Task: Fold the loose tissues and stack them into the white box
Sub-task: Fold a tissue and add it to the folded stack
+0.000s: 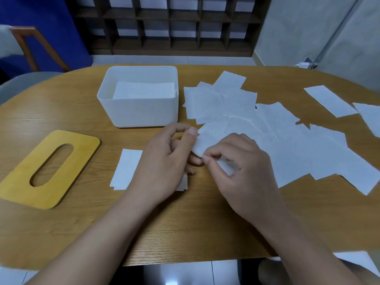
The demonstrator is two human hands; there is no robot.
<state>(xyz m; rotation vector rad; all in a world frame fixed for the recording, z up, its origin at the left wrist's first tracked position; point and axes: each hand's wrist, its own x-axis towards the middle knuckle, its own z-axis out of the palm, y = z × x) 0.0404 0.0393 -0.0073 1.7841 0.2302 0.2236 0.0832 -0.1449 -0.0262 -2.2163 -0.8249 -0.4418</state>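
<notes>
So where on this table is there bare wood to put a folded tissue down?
Bare wood lies left of the white box, between it and the wooden lid, and along the table's near edge. Right of the box it is crowded with loose tissues, and both hands work at the centre.
</notes>
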